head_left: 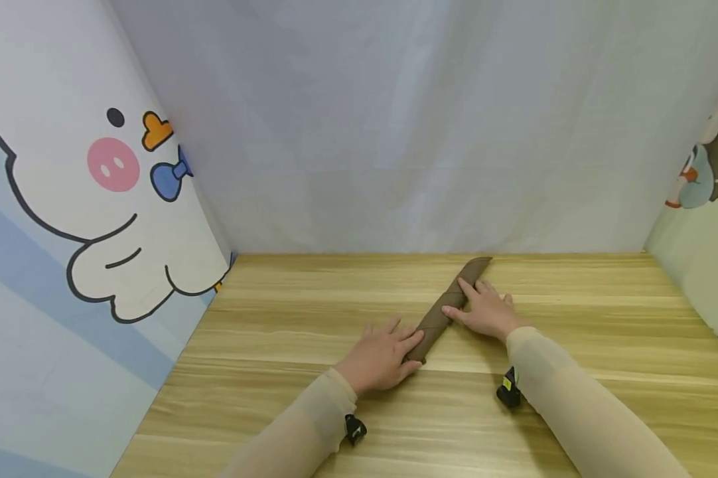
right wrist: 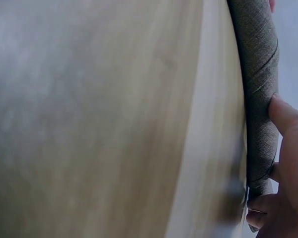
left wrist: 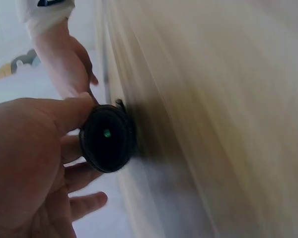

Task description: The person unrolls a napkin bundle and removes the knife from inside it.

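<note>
A brown cloth (head_left: 435,321), rolled into a long tube, lies diagonally on the wooden tabletop. Spiral seams run round it, and its far end tapers to a point. My left hand (head_left: 378,358) pinches the near end between thumb and fingers; in the left wrist view that end of the rolled cloth (left wrist: 89,148) is round and dark inside. Farther up the roll, my right hand (head_left: 487,312) holds it with the thumb on the near side. In the right wrist view the thumb presses the woven surface of the roll (right wrist: 260,74), and other fingertips curl against its lower end.
A pale grey curtain (head_left: 395,133) hangs behind the back edge of the table (head_left: 275,299). Panels with cartoon figures stand at the left (head_left: 54,166) and right (head_left: 699,245). Each sleeve carries a small black device at the wrist.
</note>
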Demonstrator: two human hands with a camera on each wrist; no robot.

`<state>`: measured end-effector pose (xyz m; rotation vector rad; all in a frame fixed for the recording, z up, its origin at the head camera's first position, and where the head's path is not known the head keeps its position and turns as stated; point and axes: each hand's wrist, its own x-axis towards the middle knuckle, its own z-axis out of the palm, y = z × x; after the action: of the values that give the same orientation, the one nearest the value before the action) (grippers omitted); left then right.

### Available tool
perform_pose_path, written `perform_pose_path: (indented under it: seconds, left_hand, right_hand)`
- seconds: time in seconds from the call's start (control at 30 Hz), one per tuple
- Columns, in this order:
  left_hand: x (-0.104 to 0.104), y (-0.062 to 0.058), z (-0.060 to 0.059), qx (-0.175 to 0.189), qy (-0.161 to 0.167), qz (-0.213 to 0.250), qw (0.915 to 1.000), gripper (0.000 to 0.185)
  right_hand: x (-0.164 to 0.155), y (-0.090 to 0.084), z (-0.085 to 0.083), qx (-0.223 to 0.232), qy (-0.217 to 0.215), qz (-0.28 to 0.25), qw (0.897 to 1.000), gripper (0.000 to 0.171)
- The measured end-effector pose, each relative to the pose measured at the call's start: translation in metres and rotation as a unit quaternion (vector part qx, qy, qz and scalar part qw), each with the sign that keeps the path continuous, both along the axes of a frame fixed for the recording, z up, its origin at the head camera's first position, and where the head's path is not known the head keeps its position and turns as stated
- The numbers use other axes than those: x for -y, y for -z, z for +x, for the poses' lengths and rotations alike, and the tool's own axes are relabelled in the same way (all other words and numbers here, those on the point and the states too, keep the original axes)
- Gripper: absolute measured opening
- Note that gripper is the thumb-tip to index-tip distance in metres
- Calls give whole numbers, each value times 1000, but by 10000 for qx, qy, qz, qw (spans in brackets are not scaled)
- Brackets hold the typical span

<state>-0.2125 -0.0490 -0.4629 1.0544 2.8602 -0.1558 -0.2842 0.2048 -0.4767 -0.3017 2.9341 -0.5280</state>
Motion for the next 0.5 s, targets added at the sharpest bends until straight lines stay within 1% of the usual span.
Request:
perform_pose_path:
  seconds: [0.27,0.5]
  left_hand:
    - [-3,-3,18,-157,-249,-347,9990,60]
    - [-5,-8,35,-89,-376,-489,9981,61]
  right_hand:
    - [8,2,2,-19,-187,-23,9998,93]
    - [14,-1,8,58,-384,-84,9992,93]
